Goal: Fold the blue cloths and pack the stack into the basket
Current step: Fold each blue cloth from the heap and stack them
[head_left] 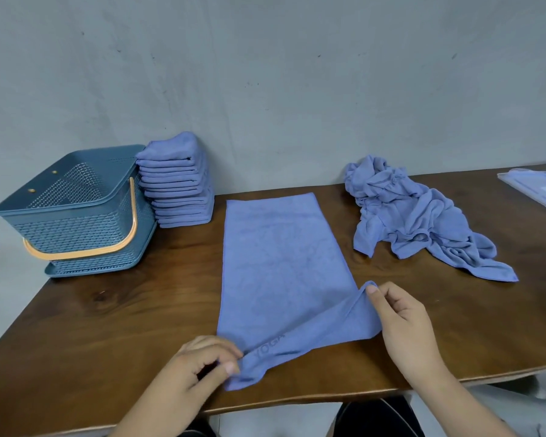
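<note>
A long blue cloth [278,263] lies flat down the middle of the brown table [123,310], its near end lifted and turned over. My left hand [199,364] pinches the near left corner. My right hand [404,323] pinches the near right corner, raised a little off the table. A stack of several folded blue cloths [178,184] stands at the back left, against the wall. Beside it on the left sits the dark blue basket [73,212] with an orange handle, nothing visible inside. A crumpled heap of blue cloths [413,216] lies at the back right.
A clear plastic packet [536,187] lies at the far right edge of the table. A grey wall runs right behind the table. The table's front edge is just under my wrists, with dark legs below it.
</note>
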A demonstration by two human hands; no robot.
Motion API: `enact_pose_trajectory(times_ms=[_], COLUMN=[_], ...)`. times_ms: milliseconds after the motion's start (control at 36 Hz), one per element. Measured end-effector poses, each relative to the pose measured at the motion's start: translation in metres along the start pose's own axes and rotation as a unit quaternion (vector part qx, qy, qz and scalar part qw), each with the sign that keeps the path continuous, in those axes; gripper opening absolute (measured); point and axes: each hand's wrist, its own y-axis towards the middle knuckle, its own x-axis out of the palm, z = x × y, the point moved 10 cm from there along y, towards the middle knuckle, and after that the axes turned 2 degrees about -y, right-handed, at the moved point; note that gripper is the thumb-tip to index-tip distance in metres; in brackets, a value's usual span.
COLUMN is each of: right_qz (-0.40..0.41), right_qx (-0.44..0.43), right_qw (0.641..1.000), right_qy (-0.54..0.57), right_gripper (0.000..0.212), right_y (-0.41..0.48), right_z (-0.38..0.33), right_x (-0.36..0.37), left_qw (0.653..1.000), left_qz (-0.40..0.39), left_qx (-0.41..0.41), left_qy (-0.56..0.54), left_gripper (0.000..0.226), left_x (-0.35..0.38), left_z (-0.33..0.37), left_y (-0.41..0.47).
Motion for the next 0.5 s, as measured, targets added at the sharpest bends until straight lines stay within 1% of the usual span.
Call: enact_pose_trajectory(times_ms=[56, 83, 139, 222, 250, 306, 333, 361, 389, 472, 500], right_qz=[0.004, 0.003, 0.000, -0.005, -0.005, -0.006, -0.007, -0.008, -0.010, -0.013, -0.014], right_qx=[-0.005, -0.008, -0.012, -0.010, -0.008, -0.007, -0.007, -0.008, -0.007, -0.006, -0.004], right_qw=[1.000, 1.000, 1.000, 1.000, 1.000, 1.000, 1.000, 1.000, 1.000, 1.000, 1.000], right_qy=[-0.007, -0.009, -0.012, -0.010, -0.007, -0.004, -0.004, -0.004, -0.003, -0.004, -0.003], right_gripper=[0.047, 0.046, 0.045, 0.045, 0.045, 0.045, 0.045, 0.045, 0.045, 0.046, 0.047], right_y=[-0.001, -0.001, -0.001, 0.001, 0.001, 0.001, 0.001, 0.001, 0.001, 0.002, 0.002], right_z=[-0.002, -0.003, -0.003, -0.001, -0.001, 0.000, -0.001, -0.001, -0.001, 0.001, 0.002], right_x=[0.001, 0.002, 0.003, 0.003, 0.003, 0.003, 0.004, 0.004, 0.004, 0.005, 0.005], left_qw=[0.996, 0.995, 0.998, 0.998, 0.998, 0.996, 0.993, 0.990, 0.990, 0.996, 0.996], left_qz=[0.031, 0.027, 0.007, -0.030, -0.046, -0.078, -0.089, -0.094, -0.090, -0.057, -0.050], left_qx=[-0.039, -0.049, -0.048, -0.031, -0.022, 0.014, 0.029, 0.034, 0.038, 0.031, 0.031], left_qy=[-0.075, -0.081, -0.051, -0.055, -0.040, 0.038, 0.077, 0.098, 0.101, 0.065, 0.063], left_gripper=[0.013, 0.015, 0.017, 0.008, 0.013, 0.033, 0.038, 0.038, 0.035, 0.016, 0.014], left_x=[-0.005, -0.003, 0.002, 0.003, 0.004, 0.011, 0.015, 0.019, 0.020, 0.015, 0.014], left_z=[0.000, 0.001, 0.004, 0.007, 0.008, 0.013, 0.016, 0.017, 0.018, 0.016, 0.016], left_y=[0.004, 0.006, 0.007, 0.003, 0.002, 0.000, 0.000, 0.001, 0.003, 0.006, 0.007])
